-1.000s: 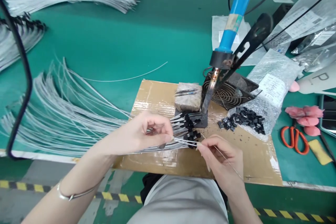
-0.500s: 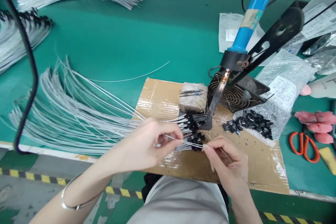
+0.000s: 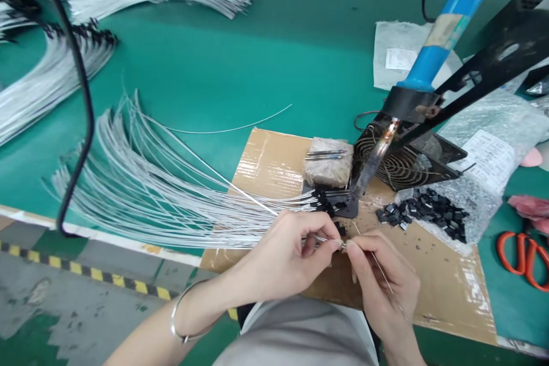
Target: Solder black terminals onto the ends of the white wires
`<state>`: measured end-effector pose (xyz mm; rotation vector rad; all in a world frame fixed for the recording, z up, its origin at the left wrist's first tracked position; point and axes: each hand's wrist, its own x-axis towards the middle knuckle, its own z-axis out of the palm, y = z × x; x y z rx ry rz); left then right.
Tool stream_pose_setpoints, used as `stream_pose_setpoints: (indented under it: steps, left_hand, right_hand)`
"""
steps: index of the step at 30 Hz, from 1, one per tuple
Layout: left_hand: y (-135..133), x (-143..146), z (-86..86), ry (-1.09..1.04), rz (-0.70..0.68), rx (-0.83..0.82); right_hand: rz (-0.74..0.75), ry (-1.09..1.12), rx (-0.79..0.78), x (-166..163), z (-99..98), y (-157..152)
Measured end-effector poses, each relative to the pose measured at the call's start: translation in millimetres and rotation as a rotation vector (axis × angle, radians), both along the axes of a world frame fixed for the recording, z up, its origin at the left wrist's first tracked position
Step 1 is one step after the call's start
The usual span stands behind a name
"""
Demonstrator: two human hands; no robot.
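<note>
Tightly, left hand (image 3: 283, 260) and right hand (image 3: 384, 283) each pinch thin wires (image 3: 257, 227), fingertips (image 3: 335, 245) hiding where the ends meet.

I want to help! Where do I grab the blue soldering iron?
Take the soldering iron by its blue handle, from above, on the right: it slants up free of the black stand. The bare metal tip points down at the cardboard and is likely hot.

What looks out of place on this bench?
One loose wire lies alone on the green mat, apart from the fanned bundle. Small black components lie spilled from the bubble bag onto the cardboard.
</note>
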<state>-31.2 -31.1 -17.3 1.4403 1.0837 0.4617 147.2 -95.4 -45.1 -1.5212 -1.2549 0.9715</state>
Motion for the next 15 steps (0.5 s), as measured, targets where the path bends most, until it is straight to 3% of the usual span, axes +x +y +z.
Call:
stream_pose_setpoints:
  steps: [4, 10, 15]
  left_hand:
    - [-2.0, 6.0, -1.6, -0.059, 0.059, -0.024]
    - [-1.5, 8.2, -4.1, -0.082, 0.113, 0.001]
    - [-3.4, 6.0, -5.7, -0.090, 0.129, 0.023]
  right_hand:
    - [0.021, 0.022, 0.049, 0.1, -3.8, 0.2]
    - [-0.217, 0.192, -0.002, 2.5, -9.3, 1.7]
    - [-0.224, 0.292, -0.061, 0.8, -10.1, 3.0]
